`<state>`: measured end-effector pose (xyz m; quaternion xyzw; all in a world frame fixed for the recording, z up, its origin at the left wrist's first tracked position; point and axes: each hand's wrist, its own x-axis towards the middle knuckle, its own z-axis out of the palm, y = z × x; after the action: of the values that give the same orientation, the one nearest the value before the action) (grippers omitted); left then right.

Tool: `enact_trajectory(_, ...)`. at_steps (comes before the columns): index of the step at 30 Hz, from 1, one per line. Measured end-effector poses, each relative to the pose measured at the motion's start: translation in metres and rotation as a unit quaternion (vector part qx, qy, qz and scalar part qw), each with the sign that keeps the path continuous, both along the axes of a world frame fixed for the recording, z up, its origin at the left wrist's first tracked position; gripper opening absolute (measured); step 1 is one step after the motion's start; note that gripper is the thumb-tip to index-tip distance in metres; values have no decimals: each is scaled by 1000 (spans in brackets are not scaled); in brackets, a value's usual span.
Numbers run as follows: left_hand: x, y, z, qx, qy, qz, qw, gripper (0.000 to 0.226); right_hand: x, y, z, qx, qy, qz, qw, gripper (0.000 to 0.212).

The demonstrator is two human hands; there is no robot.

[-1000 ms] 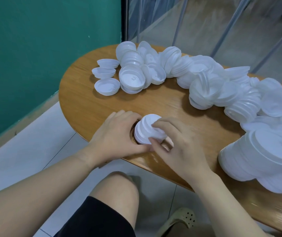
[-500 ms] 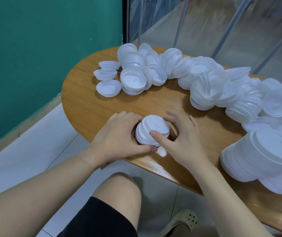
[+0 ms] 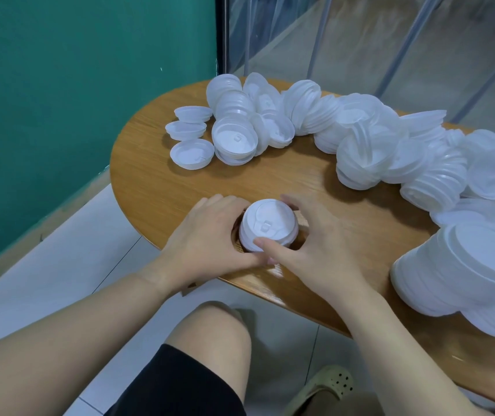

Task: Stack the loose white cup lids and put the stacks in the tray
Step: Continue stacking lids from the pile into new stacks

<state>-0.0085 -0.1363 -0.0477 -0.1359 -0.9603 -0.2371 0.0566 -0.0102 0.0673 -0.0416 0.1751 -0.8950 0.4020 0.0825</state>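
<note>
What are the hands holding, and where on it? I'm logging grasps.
A short stack of lids, held by its sides: left hand and right hand cup it from opposite sides on the table.

We see white lids (image 3: pixel 360 139) heaped across the far and right of a honey-brown, wood-grained worktop (image 3: pixel 156 175), a teal wall (image 3: pixel 75 85) at left, pale floor tiles (image 3: pixel 60 265), black shorts (image 3: pixel 180 385) nearest.

Likely a café or drinks-shop corner: wooden table (image 3: pixel 162 181) heaped with cup lids (image 3: pixel 390 151), teal wall (image 3: pixel 75 85).
</note>
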Motion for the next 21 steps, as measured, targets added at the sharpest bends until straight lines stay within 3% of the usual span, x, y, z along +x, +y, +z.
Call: enact_trajectory(21, 1, 1, 2, 3, 2, 4, 1000, 79, -7, 1, -4, -9, -104, 25, 994, 74)
